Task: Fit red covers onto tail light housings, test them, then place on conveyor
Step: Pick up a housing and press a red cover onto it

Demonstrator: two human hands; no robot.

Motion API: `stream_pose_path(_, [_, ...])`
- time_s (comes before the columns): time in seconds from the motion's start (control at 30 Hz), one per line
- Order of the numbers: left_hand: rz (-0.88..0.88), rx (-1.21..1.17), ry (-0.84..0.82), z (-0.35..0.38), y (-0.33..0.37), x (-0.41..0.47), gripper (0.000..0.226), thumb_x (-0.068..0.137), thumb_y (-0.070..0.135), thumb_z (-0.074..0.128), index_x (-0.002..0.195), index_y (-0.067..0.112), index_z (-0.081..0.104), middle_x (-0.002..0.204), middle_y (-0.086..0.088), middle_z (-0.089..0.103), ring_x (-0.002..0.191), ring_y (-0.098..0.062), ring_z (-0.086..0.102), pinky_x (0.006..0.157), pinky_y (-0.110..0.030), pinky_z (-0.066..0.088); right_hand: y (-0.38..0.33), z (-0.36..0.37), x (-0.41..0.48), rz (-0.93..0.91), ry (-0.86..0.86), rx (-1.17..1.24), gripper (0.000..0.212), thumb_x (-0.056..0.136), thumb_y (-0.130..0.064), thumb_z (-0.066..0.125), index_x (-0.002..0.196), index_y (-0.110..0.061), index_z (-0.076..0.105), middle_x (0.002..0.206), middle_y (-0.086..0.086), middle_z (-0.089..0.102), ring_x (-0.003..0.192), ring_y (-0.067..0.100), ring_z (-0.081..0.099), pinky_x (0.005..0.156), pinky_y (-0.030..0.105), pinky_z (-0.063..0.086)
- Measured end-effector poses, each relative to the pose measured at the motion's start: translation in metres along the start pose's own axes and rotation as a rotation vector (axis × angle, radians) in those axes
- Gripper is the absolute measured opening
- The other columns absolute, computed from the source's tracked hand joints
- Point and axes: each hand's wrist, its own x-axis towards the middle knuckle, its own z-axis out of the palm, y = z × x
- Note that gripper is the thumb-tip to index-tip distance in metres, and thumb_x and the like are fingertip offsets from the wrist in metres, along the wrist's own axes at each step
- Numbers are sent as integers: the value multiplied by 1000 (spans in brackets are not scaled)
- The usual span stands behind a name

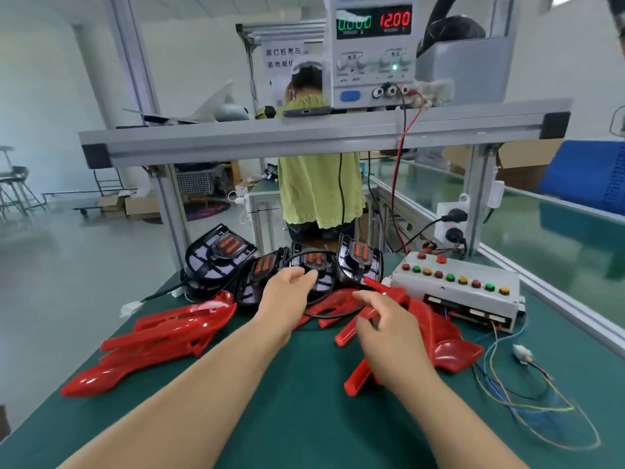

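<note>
On the left part of the green table (304, 401) lie stacked red covers (162, 336), shiny and long, not fitted to anything. Behind them, at the far edge of the table, black tail light housings (220, 258) stand in a row and lean one on another, with orange parts visible inside. The left hand (287, 292) reaches forward over the middle housings; its fingers are almost straight and spread only a little, the tips are at a housing, and it has hold of nothing that I can see. A black cable (324, 314) makes a loop under both hands. The right hand (389, 326) hangs above more red covers (439, 336), its fingers loosely bent and empty. Further right stands a grey button box (456, 286), with thin coloured wires (527, 401) lying beside it. Above on the frame a power supply (372, 52) shows 12.00. The green conveyor (558, 231) runs along the right side.
</note>
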Motion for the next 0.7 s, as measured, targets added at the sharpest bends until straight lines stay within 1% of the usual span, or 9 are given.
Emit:
stream_pose_path(0.1, [7, 104, -22, 26, 11, 27, 47, 95, 41, 60, 133, 13, 55, 116, -1, 64, 109, -20, 61, 103, -44, 48, 10, -1, 3, 61, -27, 40, 43, 92, -8, 53, 129, -28, 62, 98, -14, 57, 75, -1, 47, 73, 20, 42])
stream_pose_path(0.2, [29, 239, -20, 50, 19, 51, 27, 94, 43, 58, 102, 17, 59, 85, -4, 62, 88, -27, 60, 92, -43, 51, 18, -5, 7, 159, -16, 153, 42, 92, -4, 51, 119, -33, 62, 79, -18, 55, 53, 3, 49, 49, 23, 45])
stream_pose_path(0.27, [12, 319, -15, 65, 20, 67, 45, 95, 41, 57, 110, 0, 62, 99, -20, 66, 97, -38, 63, 88, -44, 52, 19, -7, 9, 193, 9, 203, 44, 91, -3, 50, 114, -40, 59, 77, -20, 59, 55, 9, 57, 47, 26, 51])
stream_pose_path(0.3, [-3, 361, -10, 71, 21, 74, 53, 95, 40, 57, 119, -7, 58, 101, -25, 66, 96, -41, 64, 80, -44, 53, 20, -8, 9, 193, 20, 219, 45, 91, -3, 50, 113, -41, 59, 77, -19, 61, 57, 9, 58, 49, 25, 52])
stream_pose_path(0.33, [-13, 413, -12, 76, 22, 78, 56, 96, 40, 56, 121, -10, 56, 90, -23, 65, 85, -39, 64, 66, -40, 51, 19, -8, 9, 186, 29, 233, 45, 91, -3, 50, 113, -42, 59, 79, -17, 63, 58, 7, 58, 50, 23, 52])
stream_pose_path(0.4, [-40, 538, -20, 84, 22, 85, 50, 97, 41, 55, 112, -7, 59, 68, -9, 51, 72, -30, 60, 49, -32, 35, 19, -7, 9, 167, 40, 255, 46, 90, -3, 51, 109, -44, 58, 88, -10, 68, 58, 6, 59, 51, 17, 49])
stream_pose_path(0.53, [-59, 667, -1, 95, 14, 97, 37, 98, 37, 56, 108, 1, 57, 73, -6, 51, 67, -23, 55, 50, -30, 35, 19, -9, 11, 137, 62, 277, 44, 91, -3, 53, 119, -36, 60, 96, -21, 63, 87, -16, 58, 63, 0, 43])
stream_pose_path(0.63, [-35, 810, -17, 95, 13, 102, 26, 98, 25, 55, 111, 3, 62, 108, -15, 66, 97, -31, 63, 69, -35, 45, 16, -10, 10, 143, 55, 275, 45, 92, -7, 53, 130, -29, 61, 119, -20, 63, 99, -15, 57, 82, 3, 43])
stream_pose_path(0.7, [-33, 831, -41, 94, 15, 103, 24, 96, 12, 52, 113, 1, 64, 118, -17, 65, 108, -34, 62, 81, -39, 50, 14, -11, 9, 142, 56, 287, 46, 92, -7, 54, 132, -29, 60, 123, -20, 62, 105, -14, 56, 84, 3, 41])
